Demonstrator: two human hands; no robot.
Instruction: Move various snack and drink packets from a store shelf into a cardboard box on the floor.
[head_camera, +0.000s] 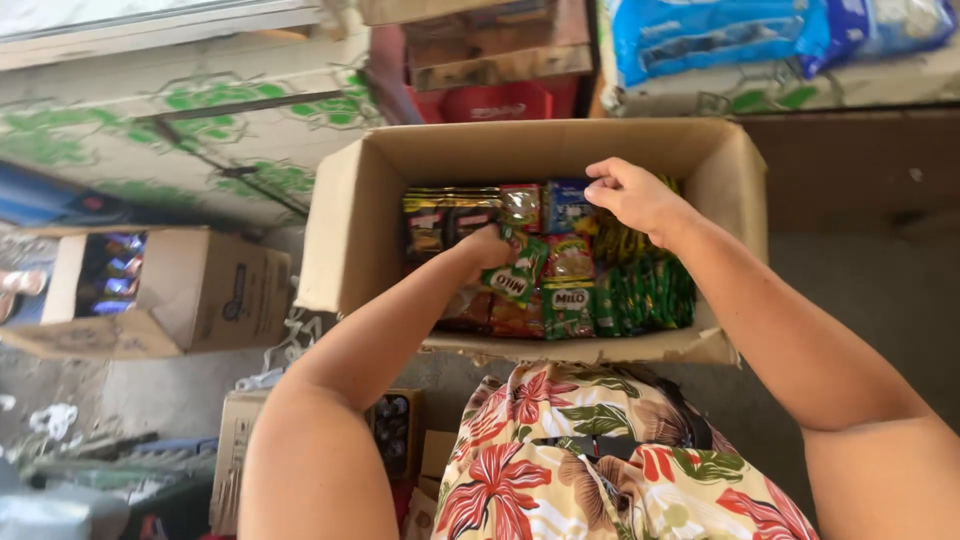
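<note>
A person in a floral garment (600, 460) bent over an open cardboard box (380, 210) that filled the centre of the frame. Inside it lay rows of small sachets (570, 255) in green, red, gold and blue, packed flat against each other.

The left hand (487, 250), reaching in from the lower left, was down among the packets at the middle of the box, its fingers curled round a green sachet (518, 275) that stood tilted above the rest. The right hand (632, 192) hovered over the upper right part of the box, fingers drawn together in a loose pinch just above a blue packet (568, 205); whether anything was held between the fingertips, I could not tell.

At the left of the frame stood a smaller open carton (200, 290) with purple-and-blue items showing inside. Blue plastic bags (720, 35) lay along the upper right, and a red crate (500, 100) sat just behind the big box at the top centre.
</note>
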